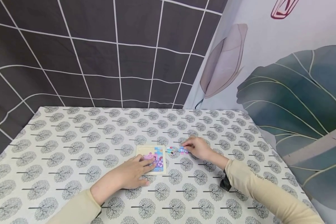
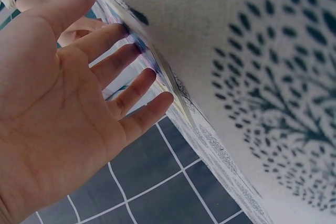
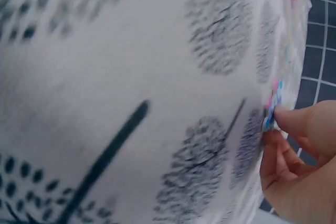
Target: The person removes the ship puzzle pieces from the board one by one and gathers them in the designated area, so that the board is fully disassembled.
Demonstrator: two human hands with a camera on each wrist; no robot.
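A jigsaw puzzle in a pale square tray lies on the table, its left upper part showing bare tray. My left hand rests its fingertips on the assembled pink and purple pieces. In the left wrist view that hand has its fingers spread and nearly straight. Right of the tray, my right hand pinches a blue and purple puzzle piece between thumb and fingers, at the tabletop. The right wrist view shows the pinched piece nearly edge-on. Another colourful loose piece lies between the tray and that hand.
A white cloth with grey tree prints covers the table. Behind it hangs a dark curtain with white grid lines. A pale curtain with large leaf prints hangs along the right side.
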